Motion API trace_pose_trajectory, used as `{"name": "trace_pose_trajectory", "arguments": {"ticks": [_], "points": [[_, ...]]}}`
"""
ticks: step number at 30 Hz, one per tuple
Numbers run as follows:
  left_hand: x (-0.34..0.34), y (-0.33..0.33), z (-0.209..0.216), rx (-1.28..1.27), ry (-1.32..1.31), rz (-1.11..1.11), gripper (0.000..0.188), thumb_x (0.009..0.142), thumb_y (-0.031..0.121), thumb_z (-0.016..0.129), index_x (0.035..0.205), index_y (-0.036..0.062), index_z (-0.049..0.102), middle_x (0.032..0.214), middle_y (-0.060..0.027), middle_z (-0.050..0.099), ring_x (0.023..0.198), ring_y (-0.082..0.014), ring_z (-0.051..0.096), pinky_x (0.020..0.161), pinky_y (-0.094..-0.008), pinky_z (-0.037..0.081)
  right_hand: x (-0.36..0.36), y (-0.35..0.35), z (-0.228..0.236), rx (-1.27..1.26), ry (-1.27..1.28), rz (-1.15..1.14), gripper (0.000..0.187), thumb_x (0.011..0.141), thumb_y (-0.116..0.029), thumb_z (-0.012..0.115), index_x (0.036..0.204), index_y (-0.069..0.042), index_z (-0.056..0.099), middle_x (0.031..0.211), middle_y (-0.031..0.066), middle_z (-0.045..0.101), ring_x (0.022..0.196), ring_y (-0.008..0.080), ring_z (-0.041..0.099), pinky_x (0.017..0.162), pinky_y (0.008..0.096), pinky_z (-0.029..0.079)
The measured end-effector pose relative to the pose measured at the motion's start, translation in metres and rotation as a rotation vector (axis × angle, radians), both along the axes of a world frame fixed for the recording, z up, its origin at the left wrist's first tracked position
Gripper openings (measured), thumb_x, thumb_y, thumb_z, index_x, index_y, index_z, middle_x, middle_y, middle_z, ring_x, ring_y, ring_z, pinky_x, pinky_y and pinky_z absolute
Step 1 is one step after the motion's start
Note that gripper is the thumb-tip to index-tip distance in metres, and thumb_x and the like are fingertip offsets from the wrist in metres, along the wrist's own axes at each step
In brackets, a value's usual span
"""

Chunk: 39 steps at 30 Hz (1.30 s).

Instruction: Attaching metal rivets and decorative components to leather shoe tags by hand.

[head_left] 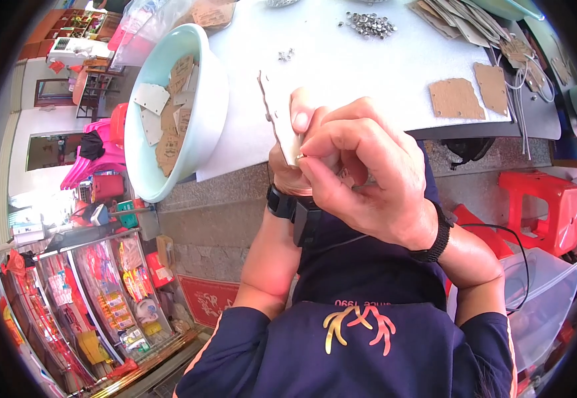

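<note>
My left hand [287,175] grips a pale card [278,109] with a ragged, wavy edge, held up on a tilt over the table's near edge. Part of that hand is hidden behind my right hand [378,162]. The right thumb and forefinger pinch a tiny shiny metal piece [299,157] at the card's lower corner; whether it sits in a hole there I cannot tell. Beyond my hands, small round metal pieces [371,25] lie heaped on the white table [341,73], with a smaller cluster of metal bits [286,55] nearer.
A pale green basin [214,106] holding brown and white cards stands at the left. Two brown cards [457,98] lie on the right, near white cords [519,89] and a card stack [457,20]. A red stool [546,205] and clear plastic bin [547,298] stand below right.
</note>
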<state>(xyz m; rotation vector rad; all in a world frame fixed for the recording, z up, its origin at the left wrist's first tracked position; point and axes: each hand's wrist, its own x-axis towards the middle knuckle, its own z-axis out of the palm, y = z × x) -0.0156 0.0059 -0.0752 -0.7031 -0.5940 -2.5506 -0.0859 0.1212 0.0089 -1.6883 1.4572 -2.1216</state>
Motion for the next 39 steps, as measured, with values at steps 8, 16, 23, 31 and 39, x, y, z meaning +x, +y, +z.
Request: {"name": "trace_pose_trajectory", "arguments": {"ticks": [8, 16, 23, 31, 39], "points": [[0.007, 0.002, 0.012, -0.006, -0.105, -0.024, 0.033, 0.082, 0.010, 0.075, 0.102, 0.0134, 0.049, 0.077, -0.0020, 0.053, 0.067, -0.0141, 0.053, 0.059, -0.0301, 0.048, -0.004, 0.003, -0.001, 0.050, -0.004, 0.009, 0.023, 0.074, 0.005, 0.072, 0.093, -0.003, 0.063, 0.087, 0.0071, 0.061, 0.053, 0.0063, 0.049, 0.046, 0.0201, 0.037], [0.008, 0.002, 0.022, -0.053, -0.276, 0.053, 0.033, 0.079, 0.010, 0.077, 0.101, 0.0124, 0.052, 0.078, -0.0016, 0.054, 0.073, -0.0122, 0.055, 0.065, -0.0287, 0.049, -0.013, 0.008, -0.004, 0.058, -0.017, -0.005, 0.019, 0.076, 0.005, 0.069, 0.093, -0.002, 0.064, 0.086, 0.0089, 0.062, 0.064, 0.0124, 0.057, 0.056, 0.0232, 0.043], [0.000, 0.014, 0.035, -0.043, -0.329, 0.230, 0.031, 0.082, 0.007, 0.071, 0.107, 0.0110, 0.053, 0.078, -0.0015, 0.056, 0.071, -0.0128, 0.059, 0.063, -0.0265, 0.052, -0.016, 0.014, -0.004, 0.191, -0.043, -0.056, 0.017, 0.079, 0.006, 0.066, 0.095, 0.000, 0.065, 0.087, 0.0080, 0.062, 0.067, 0.0114, 0.057, 0.060, 0.0235, 0.045], [0.006, 0.013, 0.051, -0.212, -0.582, 0.432, 0.033, 0.086, 0.005, 0.065, 0.117, 0.0045, 0.052, 0.097, -0.0074, 0.065, 0.076, -0.0128, 0.059, 0.070, -0.0269, 0.051, -0.027, 0.008, -0.015, 0.252, -0.524, 0.150, 0.007, 0.089, -0.003, 0.063, 0.095, 0.000, 0.062, 0.085, 0.0034, 0.063, 0.061, 0.0033, 0.051, 0.053, 0.0203, 0.042], [-0.002, 0.023, 0.063, -0.309, -0.680, 0.645, 0.037, 0.088, 0.002, 0.063, 0.122, 0.0030, 0.048, 0.098, -0.0068, 0.064, 0.075, -0.0116, 0.058, 0.067, -0.0258, 0.048, -0.030, 0.004, -0.019, 0.254, -0.797, 0.310, 0.020, 0.095, -0.019, 0.062, 0.101, 0.001, 0.061, 0.087, 0.0004, 0.063, 0.074, 0.0044, 0.057, 0.068, 0.0202, 0.049]]}}
